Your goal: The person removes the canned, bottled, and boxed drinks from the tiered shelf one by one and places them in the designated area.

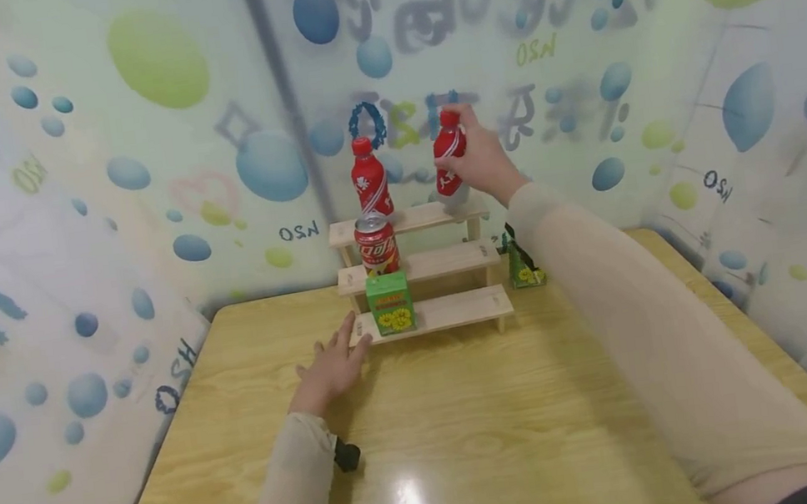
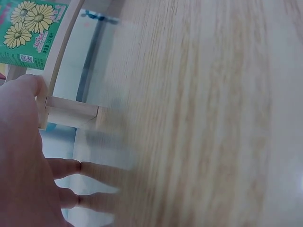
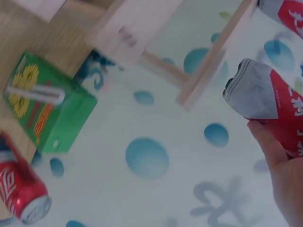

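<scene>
In the head view my right hand (image 1: 477, 157) grips a red bottle (image 1: 448, 158) above the right end of the rack's top shelf (image 1: 422, 216); the right wrist view shows the bottle's clear base (image 3: 255, 92) away from the wood. My left hand (image 1: 329, 370) rests at the left end of the bottom shelf (image 1: 456, 309), its thumb against the wood in the left wrist view and its fingers spread on the table. Another red bottle (image 1: 370, 180) stands on the top shelf at left, a red can (image 1: 377, 245) on the middle shelf, and a green box (image 1: 391, 304) on the bottom shelf.
Right of the rack, a second green box (image 1: 527, 270) stands on the wooden table (image 1: 454, 414), partly behind my right sleeve. A red can (image 3: 23, 187) lies near that box in the right wrist view. Patterned walls (image 1: 194, 143) surround the table's back and sides.
</scene>
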The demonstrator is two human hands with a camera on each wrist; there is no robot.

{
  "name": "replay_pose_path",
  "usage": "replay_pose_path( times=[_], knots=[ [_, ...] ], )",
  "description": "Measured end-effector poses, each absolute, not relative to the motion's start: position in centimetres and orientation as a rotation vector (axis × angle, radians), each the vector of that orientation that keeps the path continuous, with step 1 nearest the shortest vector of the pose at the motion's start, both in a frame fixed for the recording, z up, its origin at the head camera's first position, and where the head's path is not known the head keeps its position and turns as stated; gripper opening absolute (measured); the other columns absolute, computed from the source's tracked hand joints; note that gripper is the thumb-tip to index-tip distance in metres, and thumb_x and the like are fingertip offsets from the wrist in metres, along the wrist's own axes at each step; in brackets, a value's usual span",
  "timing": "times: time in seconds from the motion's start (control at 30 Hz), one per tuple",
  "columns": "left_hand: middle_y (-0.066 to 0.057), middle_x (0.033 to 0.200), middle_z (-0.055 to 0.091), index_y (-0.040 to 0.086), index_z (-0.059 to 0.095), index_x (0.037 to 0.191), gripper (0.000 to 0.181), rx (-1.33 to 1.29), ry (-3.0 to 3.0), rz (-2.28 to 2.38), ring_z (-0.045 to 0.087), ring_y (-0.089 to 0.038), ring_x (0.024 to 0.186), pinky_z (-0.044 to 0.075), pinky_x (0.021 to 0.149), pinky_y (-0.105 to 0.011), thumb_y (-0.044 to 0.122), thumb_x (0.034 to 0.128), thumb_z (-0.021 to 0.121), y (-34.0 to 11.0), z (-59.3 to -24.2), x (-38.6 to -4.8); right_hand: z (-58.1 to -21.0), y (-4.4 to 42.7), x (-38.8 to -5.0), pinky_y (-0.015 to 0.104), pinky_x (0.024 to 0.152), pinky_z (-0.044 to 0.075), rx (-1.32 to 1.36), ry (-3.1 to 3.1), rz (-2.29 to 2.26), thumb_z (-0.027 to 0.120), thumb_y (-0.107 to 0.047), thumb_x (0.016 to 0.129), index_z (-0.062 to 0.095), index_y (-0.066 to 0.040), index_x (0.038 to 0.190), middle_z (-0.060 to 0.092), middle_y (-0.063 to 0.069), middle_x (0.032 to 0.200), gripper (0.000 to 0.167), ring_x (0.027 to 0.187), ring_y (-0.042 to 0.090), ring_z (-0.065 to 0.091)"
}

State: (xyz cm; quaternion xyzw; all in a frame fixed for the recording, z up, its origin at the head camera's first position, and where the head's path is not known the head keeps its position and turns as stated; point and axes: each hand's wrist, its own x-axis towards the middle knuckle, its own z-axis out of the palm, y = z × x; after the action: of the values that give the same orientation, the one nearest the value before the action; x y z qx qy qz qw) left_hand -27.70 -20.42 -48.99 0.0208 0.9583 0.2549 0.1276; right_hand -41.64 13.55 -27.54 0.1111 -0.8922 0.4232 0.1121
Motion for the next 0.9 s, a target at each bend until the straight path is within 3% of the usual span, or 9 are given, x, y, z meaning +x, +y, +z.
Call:
replay_pose_path(
  times=[0.57, 0.9],
  knots=[
    [-0.019, 0.179, 0.014, 0.043, -0.005, 0.171, 0.083, 0.061, 2.795, 0.746, 0.002, -0.064, 0.159, -0.007, 0.111, -0.093, 0.084, 0.1016, 0.016, -21.0, -49.0, -27.6, -27.3, 22.5, -39.7, 0.06, 0.117, 0.049, 0.152, -2.649, 1.163, 0.071, -0.026, 0.103, 0.015, -0.038, 0.168, 0.044, 0.018, 0.164, 0.087, 0.145, 0.04, 0.052],
    [-0.019, 0.179, 0.014, 0.043, -0.004, 0.171, 0.081, 0.061, 2.799, 0.738, 0.002, -0.062, 0.16, -0.007, 0.112, -0.092, 0.082, 0.1029, 0.016, -20.4, -48.8, -27.7, -28.4, 26.6, -38.7, 0.065, 0.116, 0.048, 0.079, -2.649, 1.125, 0.069, -0.025, 0.104, 0.013, -0.035, 0.169, 0.044, 0.025, 0.164, 0.086, 0.145, 0.047, 0.051]
  ],
)
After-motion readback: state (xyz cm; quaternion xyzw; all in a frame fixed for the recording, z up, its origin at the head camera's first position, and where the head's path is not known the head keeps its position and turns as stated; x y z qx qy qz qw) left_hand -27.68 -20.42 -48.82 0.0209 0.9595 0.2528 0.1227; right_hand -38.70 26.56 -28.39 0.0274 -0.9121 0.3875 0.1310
